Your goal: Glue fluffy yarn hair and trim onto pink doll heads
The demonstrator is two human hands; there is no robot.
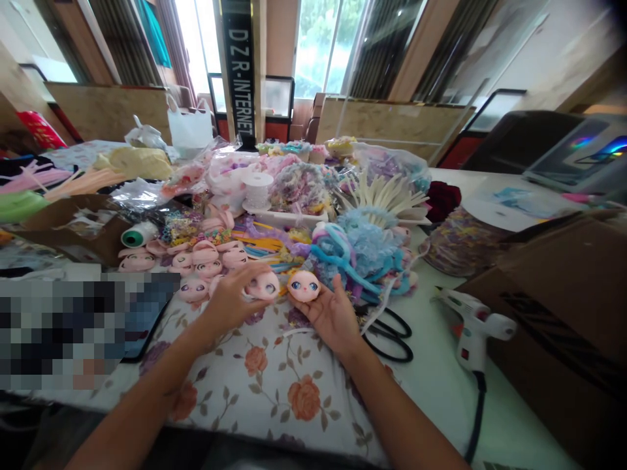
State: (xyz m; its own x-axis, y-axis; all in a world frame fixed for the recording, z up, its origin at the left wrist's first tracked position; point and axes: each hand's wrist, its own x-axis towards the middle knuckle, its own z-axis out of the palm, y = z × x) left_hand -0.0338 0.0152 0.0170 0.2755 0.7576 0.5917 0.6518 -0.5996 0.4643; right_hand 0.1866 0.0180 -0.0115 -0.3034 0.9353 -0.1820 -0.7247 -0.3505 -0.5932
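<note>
In my left hand (230, 297) is a pale pink doll head (267, 286) with painted eyes, gripped between thumb and fingers. My right hand (333, 313) holds a second doll head (304, 286), with blue eyes, resting on its curled fingers. The two heads are side by side with a small gap between them, faces toward me. More pink doll heads (208, 269) with ear-like pieces lie just beyond my left hand. Past my right hand sits a heap of blue and purple fluffy yarn (367, 245). Black-handled scissors (392, 333) lie beside my right wrist.
A white glue gun (477, 326) with a black cord lies at the right, near a cardboard box (563, 313). A white spool (257, 190) stands among bagged trims at the back. A tablet-like dark device (147, 326) lies at the left on the flowered cloth (264, 398).
</note>
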